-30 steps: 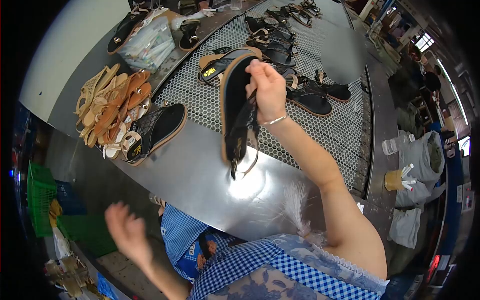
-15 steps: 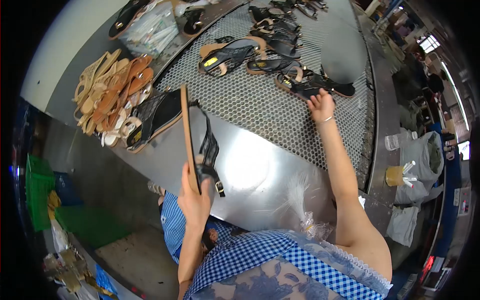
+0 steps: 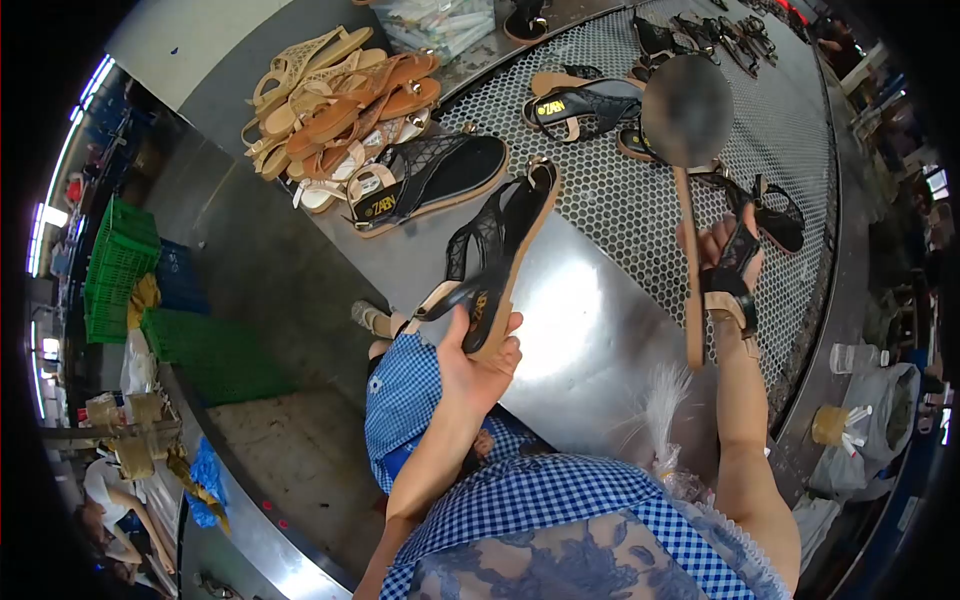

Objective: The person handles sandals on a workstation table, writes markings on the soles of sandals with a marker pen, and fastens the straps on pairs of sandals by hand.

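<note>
My left hand [image 3: 480, 362] is closed round the heel end of a black sandal [image 3: 505, 250], its toe tilted up and away over the metal edge. Another black sandal [image 3: 692, 270] stands on edge in my right hand [image 3: 722, 245], whose fingers wrap it from behind, partly hidden by the straps. One more black sandal [image 3: 435, 180] lies on the metal ledge [image 3: 590, 340], beside a pile of tan, brown and white sandals [image 3: 340, 95]. Farther back, black sandals [image 3: 590, 108] rest on the perforated surface [image 3: 640, 225].
A clear bin of markers [image 3: 440, 30] stands at the back. A bundle of white bristles [image 3: 662, 410] is near my body. At right are a cup of markers [image 3: 832, 425] and a clear bottle [image 3: 858, 358]; at left, green crates [image 3: 120, 270]. A person [image 3: 115, 510] is at lower left.
My left hand has raised and turned its sandal, showing the insole. My right hand, empty half a second ago, has taken hold of another sandal and drawn it nearer. The view has shifted left.
</note>
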A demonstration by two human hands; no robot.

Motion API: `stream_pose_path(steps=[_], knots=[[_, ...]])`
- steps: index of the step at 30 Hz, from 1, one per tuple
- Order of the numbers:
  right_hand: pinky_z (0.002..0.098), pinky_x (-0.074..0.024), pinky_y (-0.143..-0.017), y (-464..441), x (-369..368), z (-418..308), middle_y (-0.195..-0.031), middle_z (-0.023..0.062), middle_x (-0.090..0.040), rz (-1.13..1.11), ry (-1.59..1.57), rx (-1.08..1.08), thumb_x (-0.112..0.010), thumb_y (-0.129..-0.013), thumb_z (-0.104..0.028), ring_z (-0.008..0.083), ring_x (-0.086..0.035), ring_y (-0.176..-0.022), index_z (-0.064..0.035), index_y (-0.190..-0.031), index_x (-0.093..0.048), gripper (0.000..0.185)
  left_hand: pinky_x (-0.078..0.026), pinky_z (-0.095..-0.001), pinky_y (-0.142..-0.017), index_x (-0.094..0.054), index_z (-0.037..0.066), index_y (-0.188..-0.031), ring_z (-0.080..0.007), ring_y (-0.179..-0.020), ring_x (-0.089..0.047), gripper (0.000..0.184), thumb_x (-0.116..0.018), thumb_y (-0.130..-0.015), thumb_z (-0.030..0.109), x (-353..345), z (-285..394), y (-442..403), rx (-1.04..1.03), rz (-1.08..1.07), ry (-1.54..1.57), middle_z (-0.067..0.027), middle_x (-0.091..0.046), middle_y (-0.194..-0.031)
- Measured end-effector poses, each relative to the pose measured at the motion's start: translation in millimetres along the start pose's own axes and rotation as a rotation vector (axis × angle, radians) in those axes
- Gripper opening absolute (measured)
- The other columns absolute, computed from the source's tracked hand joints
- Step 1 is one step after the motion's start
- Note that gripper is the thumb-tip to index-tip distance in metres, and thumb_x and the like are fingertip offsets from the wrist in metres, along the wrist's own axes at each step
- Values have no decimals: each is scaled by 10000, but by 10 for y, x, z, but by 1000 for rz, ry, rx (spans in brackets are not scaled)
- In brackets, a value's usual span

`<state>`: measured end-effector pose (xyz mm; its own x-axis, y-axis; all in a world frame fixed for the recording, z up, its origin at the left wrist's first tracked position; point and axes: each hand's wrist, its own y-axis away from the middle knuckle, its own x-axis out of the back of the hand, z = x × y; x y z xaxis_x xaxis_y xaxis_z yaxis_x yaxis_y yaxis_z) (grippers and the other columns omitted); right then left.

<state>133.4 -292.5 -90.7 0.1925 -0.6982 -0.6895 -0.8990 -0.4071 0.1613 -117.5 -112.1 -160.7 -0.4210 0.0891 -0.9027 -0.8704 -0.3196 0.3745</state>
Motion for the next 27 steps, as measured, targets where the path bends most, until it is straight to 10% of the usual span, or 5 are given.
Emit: stream_pose_path(steps=[10, 14, 17, 26, 27], knots=[[234, -181, -352, 283, -371, 564, -376, -31, -313, 24, 268, -60, -457, -879, -397, 82, -278, -343, -166, -440, -345, 508, -181, -469, -1039, -425, 69, -1229, -307, -1269, -270, 635, -388, -835, 566, -40, -116, 4, 113, -241, 65, -124, -297, -1386], [218, -290, -439, 619, -568, 912, -585, -36, -459, -98, 698, 98, -501, -884, -269, 60, -359, -463, -99, -690, -536, 260, -367, -374, -957, -375, 80, -1276, -227, -1121, -459, 466, -518, -838, 12, 90, -423, 4, 49, -100, -203, -80, -453, -1246], [199, -399, -449, 384, -575, 517, -700, 23, -590, -427, 721, -22, -551, -866, -219, 63, -473, -488, 1, -862, -604, 226, -448, -413, -874, -451, 44, -1193, -255, -1016, -541, 444, -588, -770, 31, 159, -104, 255, -118, 13, -244, -108, -534, -1141], [380, -483, -756, -1036, 324, 190, -1305, 135, -325, 395, 275, 68, -411, -898, -124, 284, -527, -978, -43, -1346, -203, 501, -253, -399, -1047, -323, -28, -1283, -294, -1236, -314, 631, -587, -807, 292, 210, 1885, 2153, -1517, -396, -490, -166, -293, -1367], [391, -470, -794, -1129, 323, 216, -1312, 135, -303, 407, 225, 38, -409, -905, -152, 310, -498, -1051, -36, -1333, -210, 486, -280, -368, -1017, -341, -33, -1263, -267, -1196, -347, 537, -510, -855, 274, -249, 1814, 2154, -1969, 60, -360, -141, -306, -1353]])
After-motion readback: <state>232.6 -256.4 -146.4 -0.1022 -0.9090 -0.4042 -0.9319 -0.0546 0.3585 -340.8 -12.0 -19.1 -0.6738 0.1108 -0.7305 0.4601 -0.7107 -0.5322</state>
